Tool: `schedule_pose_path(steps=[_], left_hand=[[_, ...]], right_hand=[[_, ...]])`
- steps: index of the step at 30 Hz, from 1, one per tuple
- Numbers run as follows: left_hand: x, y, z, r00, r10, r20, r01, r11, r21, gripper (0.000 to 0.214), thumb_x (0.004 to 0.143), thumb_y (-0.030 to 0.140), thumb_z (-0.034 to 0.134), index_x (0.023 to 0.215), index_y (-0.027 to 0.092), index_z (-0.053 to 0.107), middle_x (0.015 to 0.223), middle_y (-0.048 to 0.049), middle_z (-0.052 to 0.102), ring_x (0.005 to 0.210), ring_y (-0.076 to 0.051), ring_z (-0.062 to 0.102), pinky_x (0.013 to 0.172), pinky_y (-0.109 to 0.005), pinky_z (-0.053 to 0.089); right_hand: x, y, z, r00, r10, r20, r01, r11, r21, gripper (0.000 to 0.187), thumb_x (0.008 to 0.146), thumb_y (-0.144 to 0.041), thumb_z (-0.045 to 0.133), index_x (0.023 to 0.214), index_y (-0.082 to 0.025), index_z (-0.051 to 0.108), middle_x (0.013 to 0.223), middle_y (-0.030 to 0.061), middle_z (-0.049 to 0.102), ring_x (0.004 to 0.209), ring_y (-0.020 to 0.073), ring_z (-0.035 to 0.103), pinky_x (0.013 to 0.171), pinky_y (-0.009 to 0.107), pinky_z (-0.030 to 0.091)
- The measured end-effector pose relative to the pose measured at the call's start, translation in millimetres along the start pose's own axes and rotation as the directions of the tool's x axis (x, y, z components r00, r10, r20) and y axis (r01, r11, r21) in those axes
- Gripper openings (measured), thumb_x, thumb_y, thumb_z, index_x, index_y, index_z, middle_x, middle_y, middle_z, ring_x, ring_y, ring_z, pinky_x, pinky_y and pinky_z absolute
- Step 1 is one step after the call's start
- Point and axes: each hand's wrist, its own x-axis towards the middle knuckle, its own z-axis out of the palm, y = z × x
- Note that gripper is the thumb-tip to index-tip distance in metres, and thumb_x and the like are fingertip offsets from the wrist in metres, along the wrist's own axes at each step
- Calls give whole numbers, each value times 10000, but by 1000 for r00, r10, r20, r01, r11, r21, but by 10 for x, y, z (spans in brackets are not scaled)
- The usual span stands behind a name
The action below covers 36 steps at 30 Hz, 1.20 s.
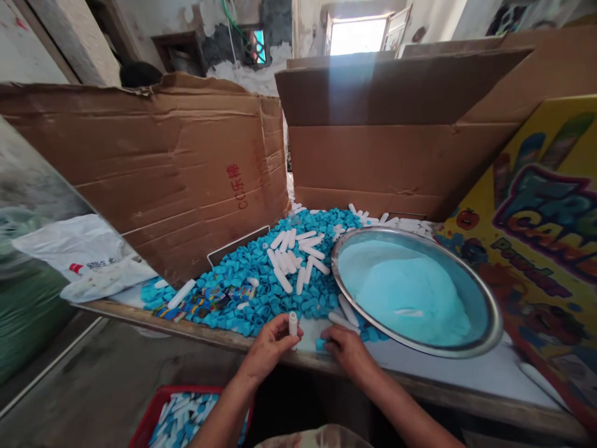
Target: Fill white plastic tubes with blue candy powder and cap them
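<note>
Upright between the fingers and thumb of my left hand [273, 344] is a small white plastic tube [293, 325], its narrow neck uncovered at the top. My right hand [347, 350] is closed on a blue cap [321, 344] low over the table's front edge, a short way right of the tube. Behind both hands spreads a heap of blue caps [261, 305]. Several white tubes [284, 261] lie on top of that heap. Close to my right hand, more white tubes [345, 314] rest beside the metal basin.
A wide metal basin [498, 323] of pale blue powder [410, 292] stands at right. Cardboard walls [196, 168] rise behind the heap. A yellow printed box [536, 249] leans at far right. Below the table sits a red crate [147, 414] of white-and-blue tubes. Small printed wrappers [224, 298] lie front left.
</note>
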Motion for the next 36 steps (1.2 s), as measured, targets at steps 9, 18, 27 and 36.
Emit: schedule_pose_path(steps=[9, 18, 27, 36], left_hand=[[-47, -35, -26, 999, 30, -24, -27, 992, 122, 179, 639, 277, 621, 764, 159, 571, 707, 7, 555, 682, -146, 500, 624, -239, 383], [-7, -17, 15, 996, 90, 16, -89, 911, 402, 226, 666, 222, 519, 851, 135, 617, 783, -26, 591, 761, -191, 499, 708, -279, 378], [-3, -77, 191, 982, 24, 189, -119, 854, 507, 237, 666, 188, 520, 871, 150, 633, 818, -22, 621, 803, -202, 530, 728, -265, 389], [-60, -96, 276, 964, 6, 265, -190, 714, 674, 164, 705, 142, 470, 805, 163, 599, 782, -23, 607, 764, -184, 539, 685, -249, 377]], right_hand=[[440, -265, 47, 993, -117, -21, 88, 842, -532, 207, 811, -126, 455, 948, -166, 605, 1002, 121, 565, 854, 224, 565, 744, 329, 420], [299, -84, -106, 999, -16, -52, 37, 903, 429, 155, 774, -345, 488, 755, -191, 492, 617, -12, 566, 504, 123, 498, 482, 238, 385], [-41, -69, -171, 994, 43, 102, -104, 675, 731, 383, 646, -538, 617, 731, -196, 469, 519, -52, 542, 347, 69, 405, 362, 196, 285], [-124, 14, -135, 979, 40, 200, -184, 598, 780, 395, 607, -520, 661, 668, -202, 434, 502, -49, 545, 331, 77, 442, 350, 200, 327]])
